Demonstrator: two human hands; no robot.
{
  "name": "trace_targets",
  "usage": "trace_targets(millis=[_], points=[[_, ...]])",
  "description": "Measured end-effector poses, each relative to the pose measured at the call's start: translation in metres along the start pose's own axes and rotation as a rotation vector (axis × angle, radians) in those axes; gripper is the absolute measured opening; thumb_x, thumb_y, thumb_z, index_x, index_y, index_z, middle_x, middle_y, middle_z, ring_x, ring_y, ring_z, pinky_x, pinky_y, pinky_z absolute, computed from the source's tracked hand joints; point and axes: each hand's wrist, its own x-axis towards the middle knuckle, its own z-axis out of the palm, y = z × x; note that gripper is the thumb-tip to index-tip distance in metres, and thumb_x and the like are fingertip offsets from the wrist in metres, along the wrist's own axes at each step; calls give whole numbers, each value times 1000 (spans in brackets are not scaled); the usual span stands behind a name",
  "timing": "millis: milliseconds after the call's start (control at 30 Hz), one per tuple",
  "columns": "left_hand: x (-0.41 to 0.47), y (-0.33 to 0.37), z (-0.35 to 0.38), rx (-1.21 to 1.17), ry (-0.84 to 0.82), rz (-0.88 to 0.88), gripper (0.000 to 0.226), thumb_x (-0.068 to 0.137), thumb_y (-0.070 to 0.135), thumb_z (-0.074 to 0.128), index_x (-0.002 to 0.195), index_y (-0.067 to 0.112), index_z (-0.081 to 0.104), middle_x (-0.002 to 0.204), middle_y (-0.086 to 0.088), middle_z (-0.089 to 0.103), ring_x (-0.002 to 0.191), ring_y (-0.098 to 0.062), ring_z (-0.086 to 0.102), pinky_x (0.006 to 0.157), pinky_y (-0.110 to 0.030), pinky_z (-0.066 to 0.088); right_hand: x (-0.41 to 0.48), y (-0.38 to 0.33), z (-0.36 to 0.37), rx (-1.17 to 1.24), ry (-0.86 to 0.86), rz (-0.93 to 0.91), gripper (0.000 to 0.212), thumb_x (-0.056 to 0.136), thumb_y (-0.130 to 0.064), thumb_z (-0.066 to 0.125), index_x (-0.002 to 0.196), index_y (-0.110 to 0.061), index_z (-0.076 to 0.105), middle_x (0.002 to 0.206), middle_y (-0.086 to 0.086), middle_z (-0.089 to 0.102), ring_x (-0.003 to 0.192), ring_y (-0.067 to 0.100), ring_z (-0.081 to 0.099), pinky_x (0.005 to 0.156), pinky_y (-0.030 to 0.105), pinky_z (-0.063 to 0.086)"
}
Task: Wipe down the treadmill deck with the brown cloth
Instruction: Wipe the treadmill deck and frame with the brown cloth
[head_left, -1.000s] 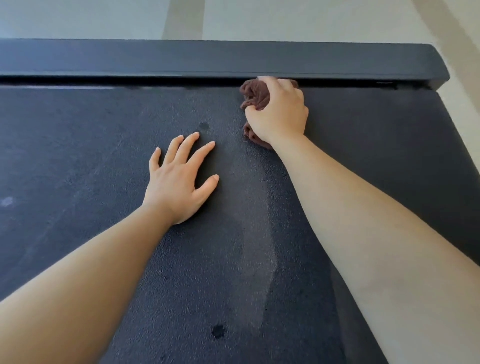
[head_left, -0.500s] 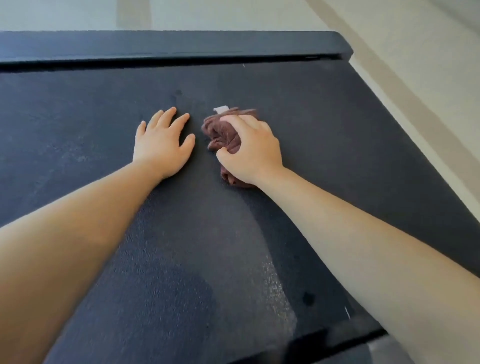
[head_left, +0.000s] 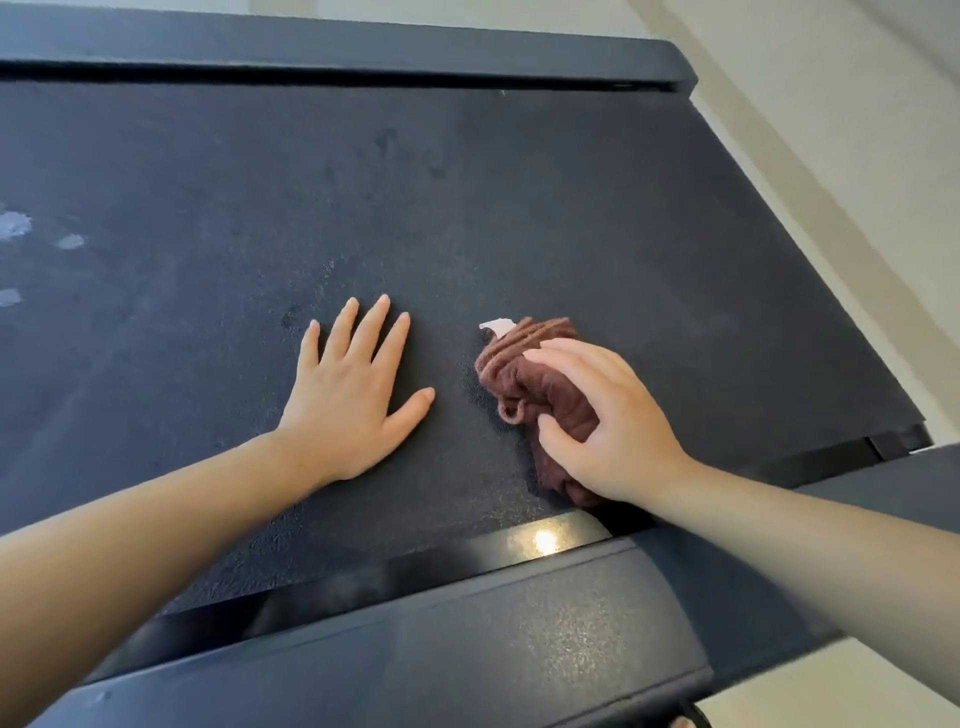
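Note:
The treadmill deck (head_left: 519, 208) is a dark, textured belt that fills most of the view. A bunched brown cloth (head_left: 530, 379) with a small white tag lies on the belt near its close edge. My right hand (head_left: 608, 421) presses down on the cloth and grips it, fingers curled over its top. My left hand (head_left: 353, 395) lies flat on the belt just left of the cloth, fingers spread, holding nothing. A gap of bare belt separates the two hands.
A dark side rail (head_left: 363, 47) runs along the far edge of the belt, and another rail (head_left: 467, 634) along the near edge. Pale smudges (head_left: 15, 228) mark the belt at far left. Light floor (head_left: 831, 130) lies to the right.
My right hand has dragged the cloth from the far rail back across the belt to the near edge. The left hand stays flat on the belt; the view has shifted toward the near rail.

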Motion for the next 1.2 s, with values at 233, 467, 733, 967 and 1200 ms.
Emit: trace_targets(millis=[233, 467, 733, 967, 1200], points=[[1, -2, 0, -21, 27, -14, 85, 80, 69, 16, 149, 20, 20, 158, -4, 12, 145, -28, 6, 115, -50, 7, 19, -4, 4, -9, 0, 33, 49, 76, -23, 63, 125, -28, 57, 133, -9, 52, 128, 18, 43, 104, 45, 36], [-1, -2, -2, -27, 23, -16, 83, 82, 69, 16, 149, 19, 17, 158, -4, 10, 145, -27, 4, 116, -50, 5, -15, -7, 2, -9, -51, -33, 54, 74, -26, 63, 128, -28, 56, 136, -7, 49, 127, 17, 41, 103, 43, 38], [-1, -10, -3, -72, 1, 18, 75, 85, 63, 17, 150, 25, 10, 159, 1, 5, 146, -22, -1, 116, -45, 0, 11, -23, 22, -43, 21, -3, 51, 72, -33, 61, 123, -34, 56, 133, -12, 50, 126, 15, 39, 98, 37, 35], [-20, -44, -6, -116, 43, -58, 63, 93, 49, 26, 150, 22, 17, 158, 4, 10, 146, -17, 5, 117, -41, 4, 88, -44, 50, -57, 67, 44, 50, 76, -38, 59, 126, -35, 53, 133, -10, 50, 125, 21, 39, 97, 43, 37], [-20, -40, -9, -105, 62, -69, 60, 95, 43, 34, 149, 22, 21, 158, 2, 14, 145, -18, 9, 116, -43, 6, 88, -51, 52, -72, 28, 51, 54, 79, -39, 58, 132, -34, 48, 137, -9, 46, 127, 21, 37, 99, 46, 38]])
